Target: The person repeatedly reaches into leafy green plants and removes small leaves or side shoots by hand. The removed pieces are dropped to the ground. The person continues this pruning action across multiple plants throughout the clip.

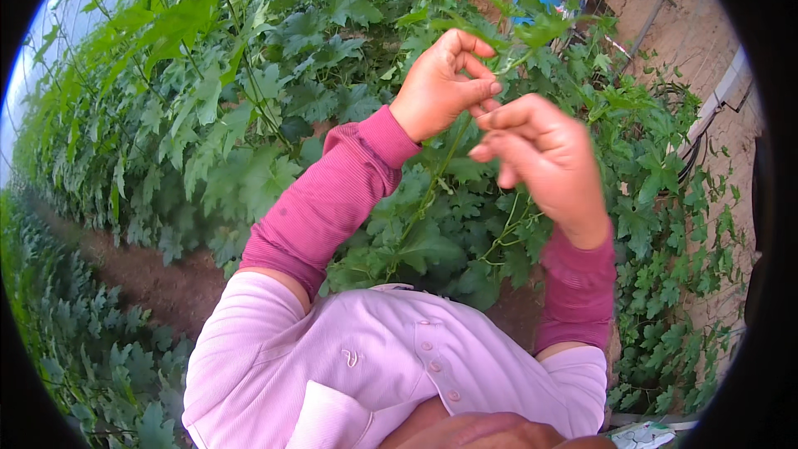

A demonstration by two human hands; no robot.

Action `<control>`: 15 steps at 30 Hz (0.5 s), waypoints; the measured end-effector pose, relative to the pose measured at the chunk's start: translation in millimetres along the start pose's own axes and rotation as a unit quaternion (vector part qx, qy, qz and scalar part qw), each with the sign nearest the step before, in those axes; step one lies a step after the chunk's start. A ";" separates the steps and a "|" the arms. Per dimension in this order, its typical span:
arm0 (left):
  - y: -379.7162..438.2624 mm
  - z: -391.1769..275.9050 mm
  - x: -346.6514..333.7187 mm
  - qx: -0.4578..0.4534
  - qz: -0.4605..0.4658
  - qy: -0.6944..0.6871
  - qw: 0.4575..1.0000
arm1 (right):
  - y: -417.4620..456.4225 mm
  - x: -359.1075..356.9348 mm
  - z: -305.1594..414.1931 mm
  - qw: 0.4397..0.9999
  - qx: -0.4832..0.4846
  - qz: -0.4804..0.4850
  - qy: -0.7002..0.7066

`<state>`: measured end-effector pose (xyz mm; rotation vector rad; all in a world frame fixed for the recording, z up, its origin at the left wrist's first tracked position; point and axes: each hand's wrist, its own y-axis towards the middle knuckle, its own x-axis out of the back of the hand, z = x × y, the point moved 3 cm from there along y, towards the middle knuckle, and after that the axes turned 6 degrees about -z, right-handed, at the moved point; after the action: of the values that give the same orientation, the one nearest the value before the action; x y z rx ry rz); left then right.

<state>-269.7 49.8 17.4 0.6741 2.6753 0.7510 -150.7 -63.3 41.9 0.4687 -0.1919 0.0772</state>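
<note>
My left hand (450,86) pinches the upper stem of a green climbing vine (516,61) between thumb and fingers, close to its leafy tip. The stem (430,193) drops from there towards my chest, among lobed leaves. Just right of and below the left fingertips is my right hand (548,159), blurred, with its fingers curled and its fingertips near those of the left. Whether anything thin lies between the right fingers cannot be told. Maroon sleeve covers (330,199) are on both forearms.
Dense leafy vines (237,106) fill the left and centre, some on upright strings. A bare soil path (162,287) runs at lower left. An earthen wall (654,19) stands at right, with a pale post (717,96) and dark hoses (692,153). Blue objects (541,3) sit at the back.
</note>
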 end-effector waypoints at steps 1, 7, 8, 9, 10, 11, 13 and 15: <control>4.3 -6.3 -6.8 -0.044 0.001 0.027 0.999 | 2.1 -2.2 -9.2 1.000 0.003 0.002 -0.001; -5.5 -20.1 2.5 -0.200 -0.018 0.054 0.978 | 26.0 21.8 -20.1 0.844 0.314 -0.052 -0.431; -6.4 -20.3 7.0 -0.221 -0.009 0.097 0.970 | 30.7 27.3 -19.6 0.832 0.297 -0.097 -0.459; -8.1 -18.9 8.5 -0.238 0.003 0.135 0.962 | 36.9 34.9 -22.5 0.890 0.210 -0.155 -0.373; -13.2 -20.9 9.9 -0.245 0.002 0.158 0.957 | 45.4 41.2 -24.8 0.903 0.158 -0.182 -0.354; -14.6 -22.2 11.3 -0.217 0.006 0.145 0.965 | 52.6 40.7 -14.1 0.935 0.094 -0.183 -0.290; -14.7 -22.5 10.8 -0.156 0.022 0.110 0.981 | 73.1 39.0 -14.7 0.981 0.145 -0.101 -0.076; -12.4 -20.3 14.7 -0.102 0.034 0.038 0.993 | 84.2 29.4 -8.6 0.994 0.084 0.014 0.065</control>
<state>-294.5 39.5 25.3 0.6976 2.6047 1.0711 -130.4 16.4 77.4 0.6271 -0.0634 0.1522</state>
